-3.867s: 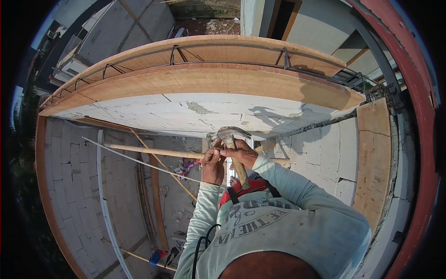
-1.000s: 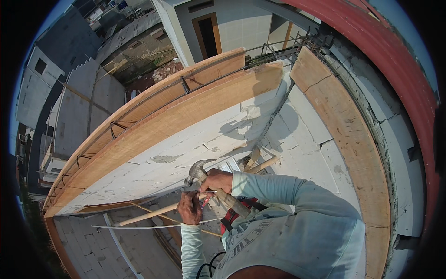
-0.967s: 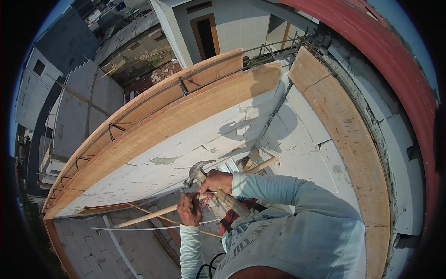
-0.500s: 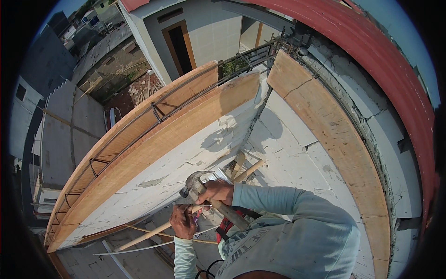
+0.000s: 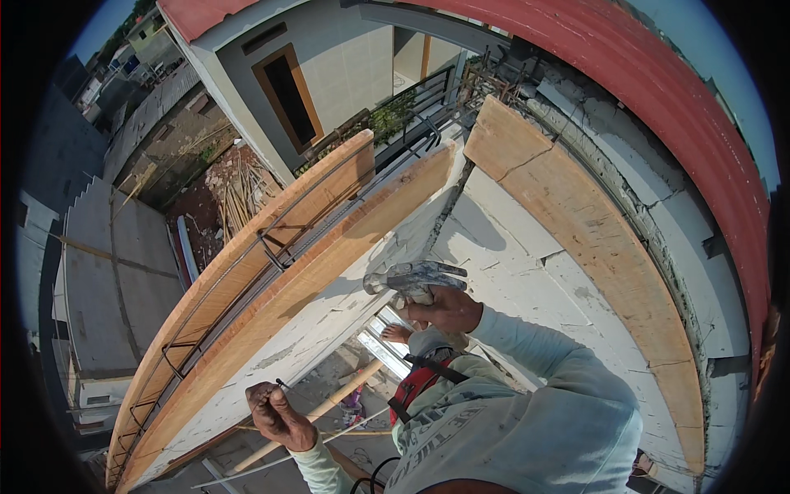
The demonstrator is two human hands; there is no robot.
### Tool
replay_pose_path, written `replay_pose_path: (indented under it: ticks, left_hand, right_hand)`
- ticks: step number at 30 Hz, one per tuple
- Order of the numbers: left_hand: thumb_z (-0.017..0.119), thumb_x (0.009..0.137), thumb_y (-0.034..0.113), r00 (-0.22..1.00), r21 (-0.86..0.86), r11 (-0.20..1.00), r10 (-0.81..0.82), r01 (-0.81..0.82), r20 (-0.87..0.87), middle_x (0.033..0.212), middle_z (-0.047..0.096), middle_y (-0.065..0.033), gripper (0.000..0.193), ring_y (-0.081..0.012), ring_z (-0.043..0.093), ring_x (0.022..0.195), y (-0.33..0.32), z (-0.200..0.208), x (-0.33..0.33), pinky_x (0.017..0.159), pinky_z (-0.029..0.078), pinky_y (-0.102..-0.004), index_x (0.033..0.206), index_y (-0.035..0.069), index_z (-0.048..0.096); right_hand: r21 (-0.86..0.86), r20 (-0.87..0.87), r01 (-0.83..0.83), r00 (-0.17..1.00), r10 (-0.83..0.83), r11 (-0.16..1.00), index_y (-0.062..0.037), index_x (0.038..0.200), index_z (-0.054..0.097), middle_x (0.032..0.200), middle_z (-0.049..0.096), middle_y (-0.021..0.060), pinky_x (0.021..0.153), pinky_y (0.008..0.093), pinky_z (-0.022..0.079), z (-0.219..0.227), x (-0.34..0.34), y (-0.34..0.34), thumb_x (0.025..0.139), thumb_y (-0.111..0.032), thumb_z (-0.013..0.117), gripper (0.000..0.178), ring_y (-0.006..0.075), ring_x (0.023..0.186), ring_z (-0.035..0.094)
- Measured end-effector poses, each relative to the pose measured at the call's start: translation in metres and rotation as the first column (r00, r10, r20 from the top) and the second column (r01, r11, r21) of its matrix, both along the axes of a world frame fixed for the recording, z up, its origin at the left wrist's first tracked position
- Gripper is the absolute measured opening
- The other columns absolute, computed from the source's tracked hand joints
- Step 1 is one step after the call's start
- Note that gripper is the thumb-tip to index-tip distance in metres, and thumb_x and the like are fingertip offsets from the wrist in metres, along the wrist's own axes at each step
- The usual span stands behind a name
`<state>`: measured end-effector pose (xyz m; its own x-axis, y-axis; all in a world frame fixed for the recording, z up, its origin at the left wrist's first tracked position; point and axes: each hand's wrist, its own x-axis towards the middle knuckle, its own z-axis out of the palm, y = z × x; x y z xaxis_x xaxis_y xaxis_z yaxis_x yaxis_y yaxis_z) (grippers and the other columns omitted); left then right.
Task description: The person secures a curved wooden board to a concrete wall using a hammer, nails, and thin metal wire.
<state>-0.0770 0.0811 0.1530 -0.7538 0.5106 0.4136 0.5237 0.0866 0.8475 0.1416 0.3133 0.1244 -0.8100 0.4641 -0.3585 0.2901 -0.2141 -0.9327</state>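
Steel hammer (image 5: 415, 278) gripped in the right hand (image 5: 444, 309) could miss and strike the left hand (image 5: 276, 409), which pinches a nail (image 5: 282, 384) against the near-left white wall (image 5: 329, 329).

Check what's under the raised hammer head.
Under the hammer held by the right hand: white block wall beside the wooden form board. The hand covers the handle. Left hand pinches a nail lower down.

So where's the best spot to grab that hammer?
Probably the handle, down below the metal head. The hammer sits with its head up, and the right hand wraps the handle just beneath it, coming from the person's side. The left hand pinches a thin nail against the wooden board.
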Motion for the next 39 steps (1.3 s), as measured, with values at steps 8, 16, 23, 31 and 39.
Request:
replay_pose_path:
  ticks: [8,16,23,31,39]
  left_hand:
    - [0.051,0.096,0.012,0.965,-0.050,0.990,0.119,-0.135,-0.233,0.082,0.050,-0.0107,0.016,-0.0213,0.047,0.078,0.029,0.037,-0.033,0.072,0.040,-0.0334,0.087,-0.002,0.049]
    - [0.039,0.098,0.010,0.859,-0.255,0.921,0.139,-0.295,-0.493,0.121,0.057,-0.0200,0.008,-0.0344,0.056,0.107,0.040,0.022,-0.066,0.105,0.031,-0.0503,0.098,0.004,0.044]
    - [0.034,0.101,0.019,0.811,-0.250,0.924,0.097,-0.288,-0.577,0.126,0.055,-0.0213,0.013,-0.0334,0.054,0.114,0.056,0.006,-0.076,0.108,0.027,-0.0504,0.100,0.008,0.040]
    - [0.031,0.100,0.039,0.734,-0.124,0.937,0.167,-0.326,-0.659,0.111,0.060,-0.0210,0.040,-0.0328,0.058,0.092,0.061,-0.005,-0.087,0.077,0.048,-0.0399,0.110,0.002,0.043]
    - [0.025,0.101,0.043,0.741,-0.056,0.926,0.261,-0.373,-0.619,0.103,0.061,-0.0226,0.048,-0.0312,0.060,0.087,0.056,-0.021,-0.091,0.075,0.049,-0.0419,0.089,0.002,0.044]
  right_hand:
    - [0.251,-0.387,0.747,0.661,-0.643,0.616,-0.0041,0.091,0.059,0.077,0.061,0.0024,0.061,0.0261,0.045,0.055,0.033,0.075,0.086,-0.013,0.066,0.012,0.0104,0.065,0.055]
    - [0.439,-0.436,0.843,0.503,-0.746,0.311,-0.0015,0.104,0.061,0.092,0.063,0.0067,0.072,0.0304,0.049,0.044,0.018,0.171,0.082,-0.021,0.071,0.031,0.0158,0.075,0.059]
    - [0.511,-0.423,0.802,0.549,-0.721,0.310,0.0022,0.102,0.061,0.090,0.065,0.0103,0.074,0.0303,0.051,0.055,0.003,0.212,0.082,-0.015,0.070,0.028,0.0184,0.079,0.063]
    - [0.577,-0.353,0.755,0.575,-0.738,0.313,0.0010,0.094,0.061,0.076,0.065,0.0095,0.066,0.0295,0.051,0.051,-0.005,0.223,0.083,-0.013,0.069,0.020,0.0190,0.069,0.064]
    - [0.440,-0.340,0.806,0.558,-0.757,0.397,0.0003,0.095,0.058,0.075,0.064,0.0071,0.062,0.0259,0.050,0.042,-0.010,0.221,0.088,-0.016,0.066,0.019,0.0148,0.067,0.061]
